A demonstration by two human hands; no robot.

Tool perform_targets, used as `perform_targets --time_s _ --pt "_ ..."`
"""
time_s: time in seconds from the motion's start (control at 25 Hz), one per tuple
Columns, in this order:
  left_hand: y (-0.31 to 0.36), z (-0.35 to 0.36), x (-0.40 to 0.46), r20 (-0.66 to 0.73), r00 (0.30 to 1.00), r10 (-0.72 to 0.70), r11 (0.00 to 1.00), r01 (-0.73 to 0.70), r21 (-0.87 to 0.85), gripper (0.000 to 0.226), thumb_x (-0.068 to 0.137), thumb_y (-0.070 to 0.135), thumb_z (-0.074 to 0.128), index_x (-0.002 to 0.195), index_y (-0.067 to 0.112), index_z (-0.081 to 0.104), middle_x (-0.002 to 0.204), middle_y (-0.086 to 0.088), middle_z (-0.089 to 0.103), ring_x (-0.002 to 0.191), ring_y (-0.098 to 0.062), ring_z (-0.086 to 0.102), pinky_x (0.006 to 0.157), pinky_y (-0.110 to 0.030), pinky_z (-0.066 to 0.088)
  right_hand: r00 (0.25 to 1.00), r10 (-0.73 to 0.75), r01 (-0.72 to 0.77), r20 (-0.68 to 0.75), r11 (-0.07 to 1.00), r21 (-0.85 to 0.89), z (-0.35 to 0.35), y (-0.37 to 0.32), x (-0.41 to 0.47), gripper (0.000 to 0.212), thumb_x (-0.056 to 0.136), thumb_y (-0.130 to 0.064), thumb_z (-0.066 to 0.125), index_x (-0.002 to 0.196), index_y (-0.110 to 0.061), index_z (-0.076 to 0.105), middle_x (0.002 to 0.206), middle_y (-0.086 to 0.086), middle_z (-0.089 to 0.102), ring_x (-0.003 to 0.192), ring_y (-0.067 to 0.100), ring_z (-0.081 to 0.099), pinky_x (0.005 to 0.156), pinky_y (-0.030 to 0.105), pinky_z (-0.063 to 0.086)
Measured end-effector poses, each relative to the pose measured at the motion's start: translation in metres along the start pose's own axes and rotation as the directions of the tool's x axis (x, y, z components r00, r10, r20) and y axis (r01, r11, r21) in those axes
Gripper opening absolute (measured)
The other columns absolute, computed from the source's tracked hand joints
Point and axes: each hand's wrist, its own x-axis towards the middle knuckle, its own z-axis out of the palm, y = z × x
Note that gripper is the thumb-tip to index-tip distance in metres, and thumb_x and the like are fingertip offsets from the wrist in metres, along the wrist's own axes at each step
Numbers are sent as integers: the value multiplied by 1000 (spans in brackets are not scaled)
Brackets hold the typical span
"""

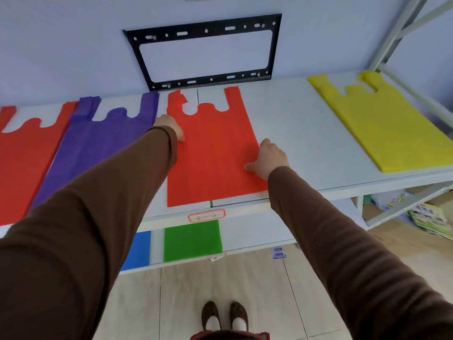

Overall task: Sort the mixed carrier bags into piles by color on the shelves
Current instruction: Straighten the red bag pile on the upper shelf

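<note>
Head view, looking down at a white shelf [289, 123] against the wall. Plenty of bare room between the orange bag [213, 153] in the middle and the yellow pile [382, 123] far right, near the shelf's end post. Left side crowded: purple bag [98, 143] just beside the orange one, red bag [22, 158] next to that, running off frame. Orange bag's bottom edge close to the shelf's front lip. Left hand [171, 127] flat on its left edge, right hand [268, 159] spread flat on its right edge, fingers apart, gripping nothing. Green bag [192, 240] and blue bag [137, 249] down on the lower shelf.
</note>
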Motion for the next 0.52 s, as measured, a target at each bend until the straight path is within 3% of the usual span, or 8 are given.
perform_targets --time_s 0.12,0.2,0.32,0.4,0.44,0.48,0.52 --pt "-1 -2 8 91 995 -40 997 46 -56 61 77 21 78 128 -1 53 122 -16 63 109 -33 62 94 -39 51 992 6 -7 123 1000 9 -6 -1 7 53 77 -35 75 115 -8 49 113 11 62 100 31 59 75 30 39" --pt "-11 -2 15 146 989 -30 963 67 -259 55 76 20 78 123 3 57 117 -14 66 101 -31 66 91 -40 54 984 -21 14 174 999 37 -7 0 10 40 76 -34 73 106 -12 58 108 7 66 90 26 58 73 29 39" --pt "-19 5 3 129 990 53 698 56 -714 50 85 14 68 131 11 49 118 -14 67 93 -25 69 79 -38 57 991 -71 39 113 964 263 -7 9 10 27 79 -24 69 101 -13 59 97 7 66 90 30 63 73 34 47" --pt "-22 9 -16 90 989 119 579 5 -815 78 89 11 64 149 29 19 116 -6 66 91 -19 69 73 -35 57 993 -68 3 96 831 556 -6 16 6 40 81 -12 67 117 -15 50 103 9 66 91 33 67 79 44 56" --pt "-24 12 -24 79 978 191 582 -49 -812 94 89 6 63 152 38 1 116 0 65 91 -15 68 73 -31 57 989 -87 -12 116 748 663 -7 17 2 54 84 -6 65 130 -21 41 111 9 65 93 32 68 82 47 58" --pt "-26 14 -30 65 961 268 618 -120 -777 100 90 1 60 151 41 -7 119 6 62 93 -10 67 72 -25 57 985 -124 1 121 705 710 -8 17 -1 68 86 -2 63 141 -28 33 120 6 63 97 29 68 84 46 58" --pt "-27 14 -32 43 942 333 653 -198 -731 96 90 -3 58 152 40 -1 127 10 57 95 -5 64 73 -18 55 981 -160 33 111 697 716 -11 16 -2 74 87 1 60 146 -33 30 129 2 59 102 26 67 87 43 57"
